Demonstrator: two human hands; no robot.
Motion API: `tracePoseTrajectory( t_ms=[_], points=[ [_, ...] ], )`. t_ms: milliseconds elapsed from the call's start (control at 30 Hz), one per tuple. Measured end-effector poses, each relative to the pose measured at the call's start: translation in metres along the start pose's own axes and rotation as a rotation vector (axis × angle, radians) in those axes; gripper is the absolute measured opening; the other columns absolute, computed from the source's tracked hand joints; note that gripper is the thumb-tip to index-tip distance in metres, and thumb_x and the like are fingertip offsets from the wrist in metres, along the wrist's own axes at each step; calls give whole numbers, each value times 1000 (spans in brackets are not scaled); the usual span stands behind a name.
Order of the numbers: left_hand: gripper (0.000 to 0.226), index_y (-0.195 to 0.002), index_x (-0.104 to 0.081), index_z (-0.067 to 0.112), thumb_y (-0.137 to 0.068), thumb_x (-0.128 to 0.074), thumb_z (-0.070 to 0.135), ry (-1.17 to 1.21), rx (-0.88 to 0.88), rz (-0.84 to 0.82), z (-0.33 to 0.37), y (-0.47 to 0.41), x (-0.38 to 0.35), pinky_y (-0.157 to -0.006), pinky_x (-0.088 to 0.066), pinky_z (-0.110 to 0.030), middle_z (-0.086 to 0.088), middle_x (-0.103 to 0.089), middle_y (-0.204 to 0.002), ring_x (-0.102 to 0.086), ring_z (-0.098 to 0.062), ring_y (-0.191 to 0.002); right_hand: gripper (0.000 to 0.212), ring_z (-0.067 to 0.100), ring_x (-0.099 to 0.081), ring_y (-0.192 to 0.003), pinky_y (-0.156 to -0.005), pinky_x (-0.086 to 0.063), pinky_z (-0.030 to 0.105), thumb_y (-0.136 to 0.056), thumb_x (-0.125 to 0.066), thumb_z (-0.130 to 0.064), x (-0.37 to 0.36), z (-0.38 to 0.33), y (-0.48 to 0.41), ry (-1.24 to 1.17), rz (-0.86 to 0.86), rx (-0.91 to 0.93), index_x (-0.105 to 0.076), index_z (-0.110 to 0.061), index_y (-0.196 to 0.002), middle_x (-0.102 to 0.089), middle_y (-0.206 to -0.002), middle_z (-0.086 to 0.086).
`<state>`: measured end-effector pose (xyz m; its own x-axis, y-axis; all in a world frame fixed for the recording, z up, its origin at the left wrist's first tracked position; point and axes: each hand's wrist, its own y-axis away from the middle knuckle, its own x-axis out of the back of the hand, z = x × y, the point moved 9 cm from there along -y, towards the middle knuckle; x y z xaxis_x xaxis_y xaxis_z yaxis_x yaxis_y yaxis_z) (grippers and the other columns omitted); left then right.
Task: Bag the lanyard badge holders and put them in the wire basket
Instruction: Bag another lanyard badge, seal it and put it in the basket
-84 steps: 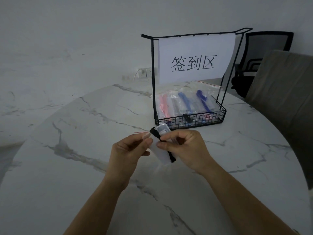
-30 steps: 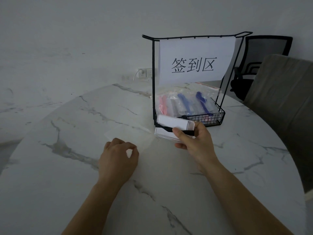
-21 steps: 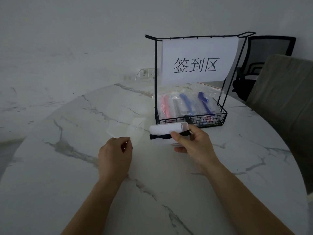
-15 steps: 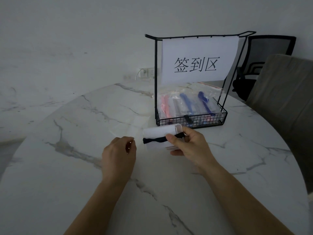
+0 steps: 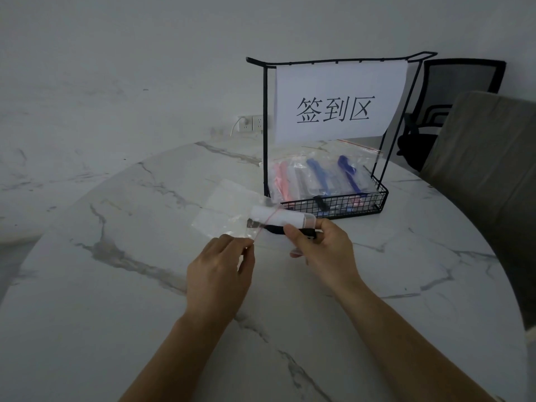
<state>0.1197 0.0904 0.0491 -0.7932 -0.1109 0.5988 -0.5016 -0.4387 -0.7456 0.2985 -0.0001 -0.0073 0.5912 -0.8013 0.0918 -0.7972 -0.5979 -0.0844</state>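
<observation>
The clear bag [image 5: 226, 207] almost vanishes against the marble table [image 5: 116, 285]. Only its red zip line shows plainly, crossing the holder [image 5: 275, 219]. Whether the holder's left end is inside the bag's mouth cannot be told. The right hand [image 5: 324, 253] grips the holder's right end and hides it, thumb on the black lanyard [image 5: 275, 229]. The left hand [image 5: 220, 274] pinches the bag's mouth edge. Just behind stands the basket [image 5: 380, 198], holding bagged pink and blue holders blurred by plastic. A sign [image 5: 339, 103] hangs from its frame. A chair [image 5: 487, 169] is cut off at right.
</observation>
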Motion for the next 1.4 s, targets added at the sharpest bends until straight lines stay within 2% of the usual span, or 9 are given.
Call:
tracePoseTrajectory(
  t_ms=[100,267,433,500,633,800,900,1200,1400],
  points=[
    [6,-82,-75,16,-79,-78,12,17,-86,-39,12,1,-3,-47,-47,-27,6,-68,-71,-58,-14,-63,24,6,-73,-65,-51,-51,13,-84,-76,-40,-9,2,2,60,-61,-3,-61,-28,-99,-74,-85,-8],
    [45,-121,-64,26,-81,-75,43,428,27,-344,19,4,-19,-60,-50,-11,19,-72,-80,-63,-1,-65,31,10,-74,-78,-57,-54,16,-87,-74,-34,-17,7,3,66,-129,-32,-63,-20,-113,-72,-101,-3],
    [33,-117,-63,21,-90,-65,40,489,184,-83,-4,-10,11,-60,-49,-13,19,-71,-87,-64,-7,-68,23,13,-74,-71,-56,-54,18,-85,-78,-30,-16,12,3,11,-186,-101,-68,-25,-105,-72,-101,0],
    [33,-124,-61,15,-93,-62,27,329,183,-33,-15,-14,18,-76,-49,-18,13,-64,-111,-63,-11,-92,24,14,-74,-70,-55,-52,19,-84,-79,-30,-14,11,3,23,-201,-105,-70,-26,-105,-74,-98,-1],
    [43,-143,-47,21,-100,-52,23,270,271,-298,-37,-8,-5,-112,-34,-34,17,-40,-143,-32,-11,-142,33,7,-69,-66,-52,-48,16,-78,-85,-27,-17,10,6,-8,-272,-152,-71,-26,-108,-77,-91,2],
    [38,-123,-66,26,-93,-54,47,363,395,-502,-50,1,-20,-85,-51,-18,12,-70,-113,-67,-8,-101,34,4,-69,-69,-54,-48,13,-75,-86,-28,-22,7,9,12,-358,-161,-71,-27,-107,-78,-89,-2],
    [46,-110,-72,28,-77,-63,60,591,545,-578,-50,7,-29,-66,-61,-36,5,-76,-82,-71,-18,-66,33,5,-69,-71,-57,-49,15,-73,-87,-31,-20,4,8,7,-357,-140,-74,-27,-103,-78,-88,-3],
    [27,-93,-76,20,-73,-76,39,883,703,-413,-52,8,-30,-64,-58,-31,-13,-75,-76,-68,-23,-67,29,8,-67,-64,-61,-52,18,-66,-92,-27,-17,-24,10,-72,-266,54,-79,-24,-92,-75,-83,2],
    [16,-88,-75,27,-78,-74,40,875,746,-389,-47,11,-31,-51,-49,-19,1,-72,-64,-59,-11,-52,25,16,-73,-75,-72,-60,29,-80,-81,-33,-34,-23,20,30,-351,67,-77,-29,-105,-77,-89,-4]
  ],
)
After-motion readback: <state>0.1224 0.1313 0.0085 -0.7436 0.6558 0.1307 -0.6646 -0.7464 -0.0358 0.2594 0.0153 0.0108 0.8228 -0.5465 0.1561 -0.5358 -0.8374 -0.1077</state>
